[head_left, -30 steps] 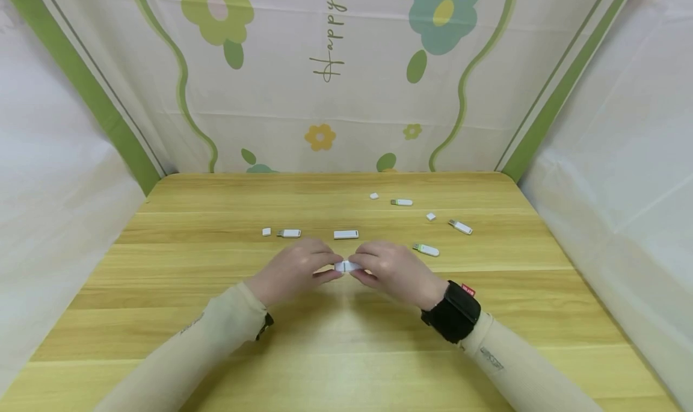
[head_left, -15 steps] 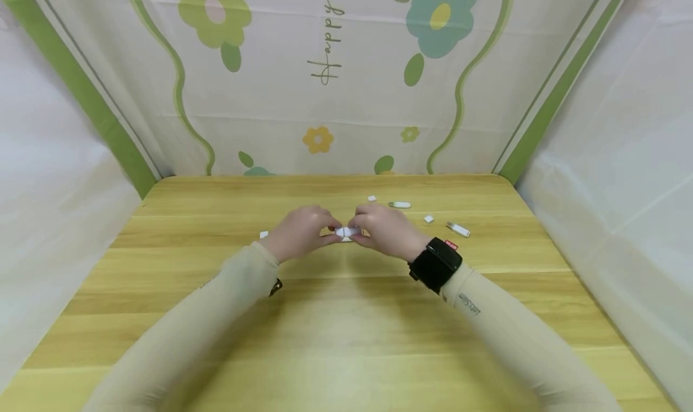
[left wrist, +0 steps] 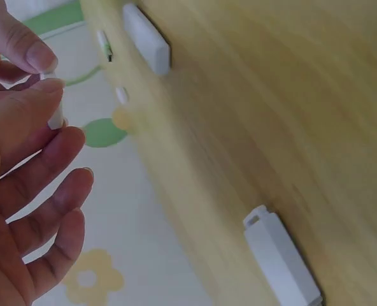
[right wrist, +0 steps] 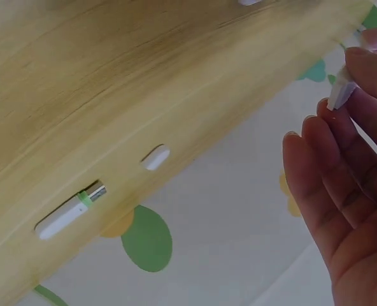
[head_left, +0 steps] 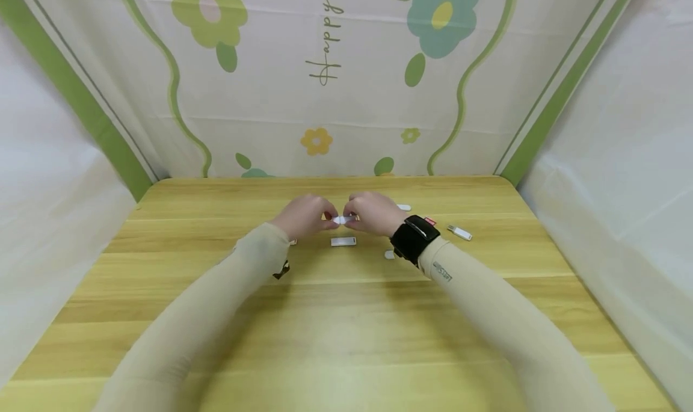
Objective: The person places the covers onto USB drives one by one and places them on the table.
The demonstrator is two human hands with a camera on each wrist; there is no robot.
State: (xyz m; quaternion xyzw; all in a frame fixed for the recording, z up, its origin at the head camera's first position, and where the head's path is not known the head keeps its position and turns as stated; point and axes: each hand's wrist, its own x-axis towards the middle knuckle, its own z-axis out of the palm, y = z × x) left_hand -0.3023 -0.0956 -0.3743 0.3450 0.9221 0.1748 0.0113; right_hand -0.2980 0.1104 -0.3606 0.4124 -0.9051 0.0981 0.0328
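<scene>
The left hand (head_left: 303, 215) and the right hand (head_left: 373, 212) meet fingertip to fingertip, the fingers of each pinching one end of what looks like a white USB stick (head_left: 342, 220), apparently lifted off the table (head_left: 335, 328). The hands hide much of it, and I cannot tell whether its two parts are joined or just parted.

The handling of these sticks looks partway through. A capped-looking USB stick (head_left: 343, 242) lies just nearer the person than the fingers, seemingly whole. Well to the right of them, a bare-plug USB stick (head_left: 459, 232) points its metal plug back their way. Beyond the right fingers is a green-collared USB stick (right wrist: 71, 210), plug exposed, a loose cap (right wrist: 155, 157) near its plug end. As I judge it, the piece in hand is the one being worked on, and the whole-looking one awaits its turn if it is to be treated alike.

A keyring-ended USB stick (left wrist: 281, 258) lies to the left of the fingers, mostly hidden by the left wrist in the head view; its other end is cut off in the left wrist view. A rounded white piece (head_left: 389, 254) sits right of the fingers and nearer the person, partly covered by the black wristband (head_left: 414, 239), close enough to be nudged. The flowered curtain (head_left: 368, 111) hangs beyond everything.
</scene>
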